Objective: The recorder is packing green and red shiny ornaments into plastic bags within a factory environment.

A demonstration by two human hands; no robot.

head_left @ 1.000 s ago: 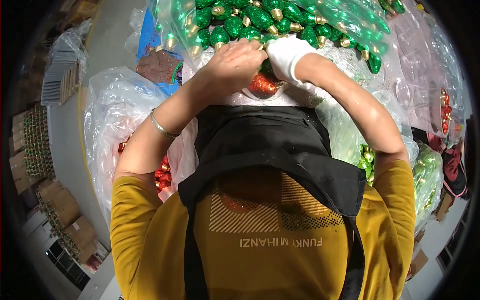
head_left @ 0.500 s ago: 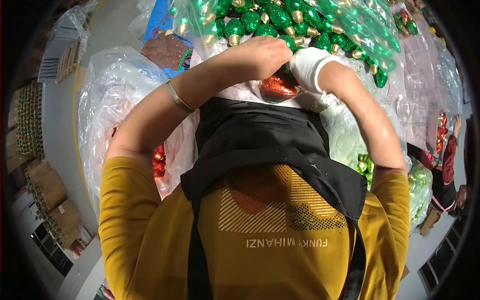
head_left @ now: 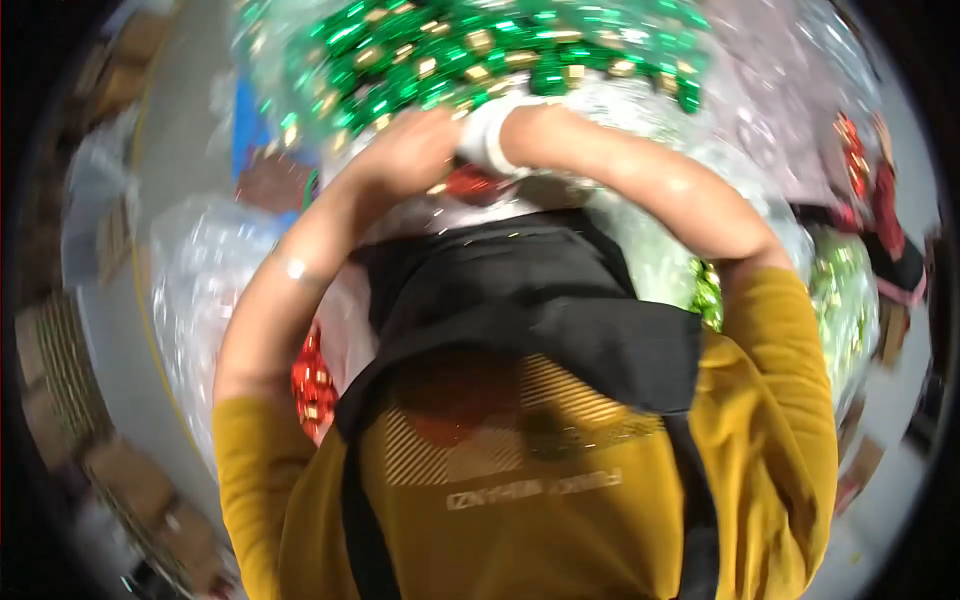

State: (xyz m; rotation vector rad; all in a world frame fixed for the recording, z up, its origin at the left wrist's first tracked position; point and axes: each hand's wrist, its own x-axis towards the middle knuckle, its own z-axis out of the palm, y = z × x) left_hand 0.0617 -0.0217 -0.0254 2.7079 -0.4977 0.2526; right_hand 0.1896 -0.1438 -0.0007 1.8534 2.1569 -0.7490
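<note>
Both my hands meet above the front of my black apron (head_left: 490, 275). My left hand (head_left: 415, 150) is closed, its fingers curled in toward the right hand; what they hold is hidden. My right hand (head_left: 487, 135) wears a white glove, and its fingers are out of sight behind the wrist and smeared by motion. Just below the two hands sits a shiny red glittery ornament (head_left: 472, 185), partly covered by them. Beyond lie many green glittery bulb-shaped ornaments (head_left: 440, 45) with gold caps, heaped in clear plastic.
A clear plastic bag (head_left: 215, 260) with red ornaments (head_left: 314, 385) stands at my left. Light-green ornaments (head_left: 706, 295) in plastic are at my right. A brown cloth-like item (head_left: 275, 180) lies by a blue surface. Another person's sleeve (head_left: 886, 205) shows far right.
The whole view has shifted and blurred, with my hands now further left in it. They stay close together over the red ornament, and the right forearm reaches further across.
</note>
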